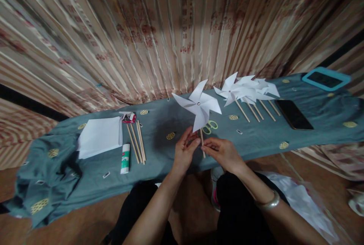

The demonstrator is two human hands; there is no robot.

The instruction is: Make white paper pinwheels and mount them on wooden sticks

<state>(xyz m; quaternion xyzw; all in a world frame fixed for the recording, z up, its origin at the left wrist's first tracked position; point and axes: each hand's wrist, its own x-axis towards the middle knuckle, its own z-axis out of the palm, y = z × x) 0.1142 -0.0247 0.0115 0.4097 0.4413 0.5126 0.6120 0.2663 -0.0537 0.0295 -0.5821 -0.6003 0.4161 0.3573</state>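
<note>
A white paper pinwheel (202,110) with a metal pin at its centre stands upright on a thin wooden stick in front of me. Thumb and fingers of my left hand (183,150) close at the stick, just below the paper blades. Slightly lower, my right hand (223,153) pinches the same stick from the right side. Behind the stick lie scissors (212,125) with pale green handles, partly hidden by the pinwheel.
Several finished pinwheels (246,90) overlap at the back right, near a black phone (295,115) and a blue-framed tablet (327,79). On the left are stacked paper (99,137), a red box of pins (129,118), loose sticks (136,142) and a glue stick (125,159).
</note>
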